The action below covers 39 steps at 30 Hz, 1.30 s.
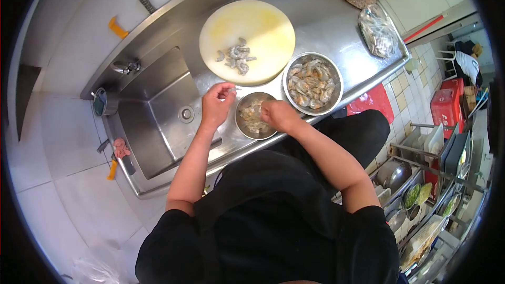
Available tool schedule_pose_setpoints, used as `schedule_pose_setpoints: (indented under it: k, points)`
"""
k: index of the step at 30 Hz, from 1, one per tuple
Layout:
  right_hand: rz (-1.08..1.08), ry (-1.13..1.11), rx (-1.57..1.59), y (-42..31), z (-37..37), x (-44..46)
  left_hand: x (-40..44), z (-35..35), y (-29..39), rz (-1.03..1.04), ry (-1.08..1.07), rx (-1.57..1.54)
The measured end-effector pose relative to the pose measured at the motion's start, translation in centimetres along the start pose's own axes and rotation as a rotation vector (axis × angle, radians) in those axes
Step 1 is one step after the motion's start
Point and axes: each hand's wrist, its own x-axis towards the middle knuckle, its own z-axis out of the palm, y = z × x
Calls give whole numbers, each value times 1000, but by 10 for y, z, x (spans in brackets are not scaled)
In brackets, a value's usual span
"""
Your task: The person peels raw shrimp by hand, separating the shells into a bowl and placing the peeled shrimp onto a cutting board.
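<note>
Beyond the grip and to its left, a steel counter [315,8] is backed by a wall [68,142] faced with large white tiles. A sink basin [152,121] is set into the counter, left of the grip. Well to the right, the floor [404,93] is laid with small white and beige tiles, where a red crate [445,106] and a metal rack [421,152] stacked with kitchenware are seen. Bright light is reflected off the steel.

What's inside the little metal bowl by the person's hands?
The little metal bowl holds pale, brownish scraps that look like shrimp shells. The right hand covers part of its right side, so what's under there, or beneath the scraps, can't be seen.
</note>
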Motion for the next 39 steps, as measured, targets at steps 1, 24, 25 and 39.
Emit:
schedule_pose_setpoints:
  k: [1, 24, 25, 39]
  points:
    - [-2, -30, -49, 6, 6, -1, 8, 3, -2, -86, 14, -34]
    - [575, 245, -414, 106, -79, 23, 14, 11, 1, -199, -165, -134]
    - [568, 245, -422, 95, -88, 19, 13, 10, 10, -219, -198, -127]
    - [611, 304, -437, 106, -63, 19, 18, 48, 50, -128, -363, -140]
